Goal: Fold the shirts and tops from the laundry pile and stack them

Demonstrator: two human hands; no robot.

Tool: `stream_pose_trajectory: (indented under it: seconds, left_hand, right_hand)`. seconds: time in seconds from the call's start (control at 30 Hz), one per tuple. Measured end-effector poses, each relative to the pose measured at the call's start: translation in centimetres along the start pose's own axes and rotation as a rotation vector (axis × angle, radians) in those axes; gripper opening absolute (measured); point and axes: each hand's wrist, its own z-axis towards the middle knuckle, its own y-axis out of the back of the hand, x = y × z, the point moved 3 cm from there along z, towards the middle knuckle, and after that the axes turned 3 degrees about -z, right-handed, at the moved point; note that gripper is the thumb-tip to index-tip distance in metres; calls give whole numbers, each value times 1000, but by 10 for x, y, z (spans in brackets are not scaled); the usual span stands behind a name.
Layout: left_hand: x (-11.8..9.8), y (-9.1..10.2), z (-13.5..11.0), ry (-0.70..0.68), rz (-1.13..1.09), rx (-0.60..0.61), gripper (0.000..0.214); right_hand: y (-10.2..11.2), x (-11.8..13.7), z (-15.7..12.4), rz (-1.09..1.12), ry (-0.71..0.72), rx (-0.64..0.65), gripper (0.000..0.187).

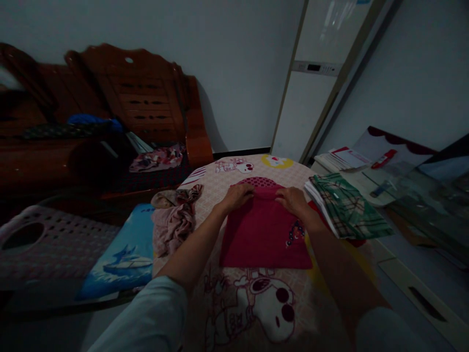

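Observation:
A dark pink garment point(266, 234), folded into a rough rectangle, lies on the round cloth-covered table point(234, 288) in front of me. It has a small dark beaded-looking print near its right side, and a dotted part shows at its far edge. My left hand point(240, 195) is at the far left corner of the garment, fingers bent onto the fabric. At the far right corner, my right hand point(292, 199) pinches the same cloth with its fingers curled. The undersides of both hands are hidden.
Left of the garment lies a crumpled pinkish cloth point(176, 220); a green plaid folded cloth point(346, 205) lies right. A blue printed cushion or bag point(126, 259) and pink plastic basket point(69, 234) stand left. Behind are a wooden sofa point(146, 98) and a tall white air conditioner point(311, 98).

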Motion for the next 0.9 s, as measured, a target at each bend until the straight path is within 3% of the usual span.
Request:
stream_pose_trajectory:
  seconds: [0.17, 0.33, 0.47, 0.63, 0.73, 0.8, 0.9]
  left_hand:
    - [9, 1, 16, 1, 45, -17, 21]
    - [14, 11, 49, 21, 138, -14, 23]
    - [21, -7, 66, 125, 245, -19, 27]
    - [18, -56, 38, 82, 239, -111, 35]
    - [21, -84, 7, 46, 158, -70, 44]
    - [27, -92, -9, 62, 164, -26, 54]
    - [39, -88, -18, 138, 221, 30, 58]
  right_hand:
    - [-1, -10, 15, -17, 25, -3, 16]
    - [1, -21, 45, -70, -21, -9, 16]
    - [-22, -18, 61, -171, -60, 2, 25]
    - [-68, -5, 40, -136, -46, -8, 35]
    - [-93, -2, 16, -61, -68, -8, 42]
    - [-107, -6, 3, -34, -91, 17, 48]
    - [-120, -18, -5, -31, -128, 45, 54]
